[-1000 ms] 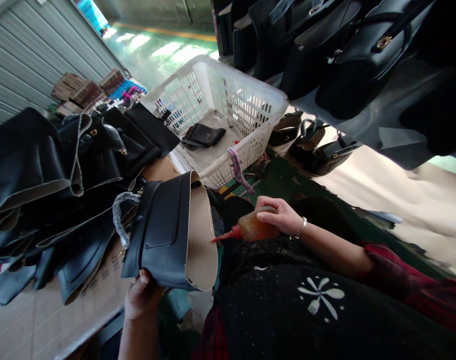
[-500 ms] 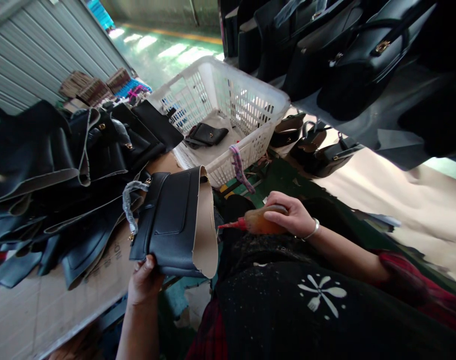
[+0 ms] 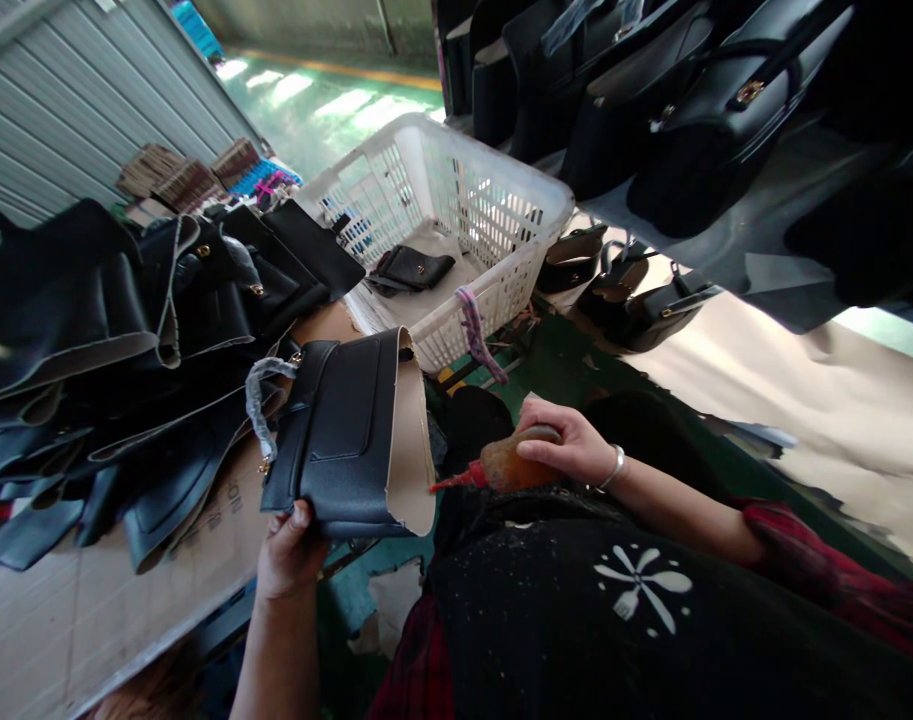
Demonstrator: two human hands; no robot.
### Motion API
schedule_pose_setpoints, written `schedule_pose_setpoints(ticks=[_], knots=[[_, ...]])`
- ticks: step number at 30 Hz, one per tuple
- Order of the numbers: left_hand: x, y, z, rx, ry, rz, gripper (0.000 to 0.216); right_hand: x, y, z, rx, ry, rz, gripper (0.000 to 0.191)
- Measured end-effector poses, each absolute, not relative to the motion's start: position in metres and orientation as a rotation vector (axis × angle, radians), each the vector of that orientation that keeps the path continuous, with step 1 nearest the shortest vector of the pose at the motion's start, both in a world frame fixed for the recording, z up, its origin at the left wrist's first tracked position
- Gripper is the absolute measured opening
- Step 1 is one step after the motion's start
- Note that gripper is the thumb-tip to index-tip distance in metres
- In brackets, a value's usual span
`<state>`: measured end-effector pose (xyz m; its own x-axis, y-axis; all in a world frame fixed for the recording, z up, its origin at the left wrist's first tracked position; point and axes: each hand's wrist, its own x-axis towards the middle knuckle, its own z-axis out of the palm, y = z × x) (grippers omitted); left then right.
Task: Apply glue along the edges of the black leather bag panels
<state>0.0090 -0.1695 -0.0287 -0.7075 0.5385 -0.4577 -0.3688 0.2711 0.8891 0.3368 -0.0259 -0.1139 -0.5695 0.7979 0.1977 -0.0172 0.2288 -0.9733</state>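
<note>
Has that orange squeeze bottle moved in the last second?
No, barely: against the white basket, the orange bottle in the right hand keeps its place.

The only view rides on the person's head, tipped steeply down over the lap and close above the left hand (image 3: 291, 555) and right hand (image 3: 568, 445). It faces the cardboard-covered worktop (image 3: 58, 625) on the left, with the white plastic lattice basket (image 3: 501, 300) ahead.
</note>
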Motion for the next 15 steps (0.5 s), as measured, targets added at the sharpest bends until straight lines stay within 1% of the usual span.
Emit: schedule_pose_setpoints(ticks=[4,12,15], knots=[[0.01,-0.17,-0.028,0.174,1.781,1.542,0.073,0.339,-0.032,-0.115,-0.701,-1.799,1.459,0.043],[0.011,-0.169,-0.028,0.156,1.796,1.568,0.074,0.34,-0.024,-0.108,-0.757,-1.746,1.226,0.029],[0.012,-0.168,-0.03,0.172,1.789,1.583,0.073,0.34,-0.023,-0.104,-0.747,-1.763,1.222,0.028]])
